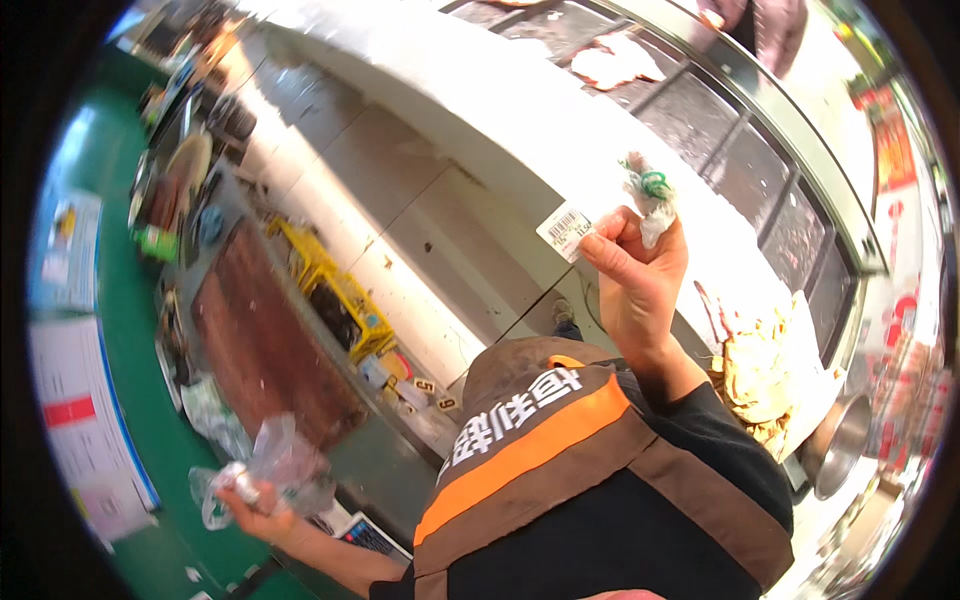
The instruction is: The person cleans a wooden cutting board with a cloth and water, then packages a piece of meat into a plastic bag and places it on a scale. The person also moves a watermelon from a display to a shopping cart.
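Note:
My right hand [637, 274] is raised over the white counter [525, 124], pinching a white printed barcode label [564, 229] between thumb and finger. Crumpled clear plastic with a green band [655, 185] sits around a raised finger of that hand. At lower left, my left hand [259, 510] grips the gathered white top of a clear plastic bag [289, 461]. Pinkish contents show faintly through the bag, too blurred to name. It hangs near the lower end of a reddish-brown stained board [270, 337].
Dark display trays [750, 180] with a pale piece of meat [615, 60] line the counter's far side. Crumpled brown paper [761, 367] and a metal bowl [841, 446] are at right. A yellow plastic crate [367, 319] stands beside the board. Another person's clothing [780, 34] shows at top right.

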### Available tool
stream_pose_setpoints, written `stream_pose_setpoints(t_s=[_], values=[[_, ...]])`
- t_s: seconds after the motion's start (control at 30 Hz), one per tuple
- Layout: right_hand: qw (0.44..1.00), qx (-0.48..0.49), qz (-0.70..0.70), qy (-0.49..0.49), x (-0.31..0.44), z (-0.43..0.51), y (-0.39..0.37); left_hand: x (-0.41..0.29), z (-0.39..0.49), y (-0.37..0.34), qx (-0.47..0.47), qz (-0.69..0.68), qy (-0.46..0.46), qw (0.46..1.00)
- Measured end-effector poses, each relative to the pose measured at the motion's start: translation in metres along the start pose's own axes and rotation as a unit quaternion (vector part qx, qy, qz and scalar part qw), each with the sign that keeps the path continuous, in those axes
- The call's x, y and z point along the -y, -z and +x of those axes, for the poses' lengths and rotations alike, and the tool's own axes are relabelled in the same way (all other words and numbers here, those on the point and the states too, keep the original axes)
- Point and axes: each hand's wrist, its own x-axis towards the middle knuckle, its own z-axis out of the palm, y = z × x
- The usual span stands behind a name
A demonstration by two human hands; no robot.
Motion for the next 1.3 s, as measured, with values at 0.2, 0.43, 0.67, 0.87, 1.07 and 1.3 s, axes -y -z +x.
stream_pose_setpoints(t_s=[0.2,0.43,0.67,0.87,1.07,1.3], values=[[0.979,-0.14,-0.006,0.15,0.058,0.058,0.106,0.12,0.099,-0.275,0.154,-0.178,0.152,0.96],[0.942,-0.239,-0.03,0.232,0.092,0.1,0.182,0.213,0.145,-0.556,0.355,-0.081,0.111,0.925],[0.907,-0.334,-0.081,0.244,0.098,0.118,0.195,0.275,0.123,-0.661,0.417,0.056,0.212,0.882],[0.876,-0.35,-0.128,0.306,0.06,0.146,0.167,0.29,0.188,-0.681,0.423,-0.064,0.267,0.864],[0.83,-0.414,-0.147,0.345,0.003,0.205,0.104,0.333,0.269,-0.701,0.475,-0.118,0.364,0.793],[0.801,-0.458,-0.211,0.322,-0.032,0.244,0.072,0.372,0.307,-0.718,0.489,-0.147,0.45,0.732]])
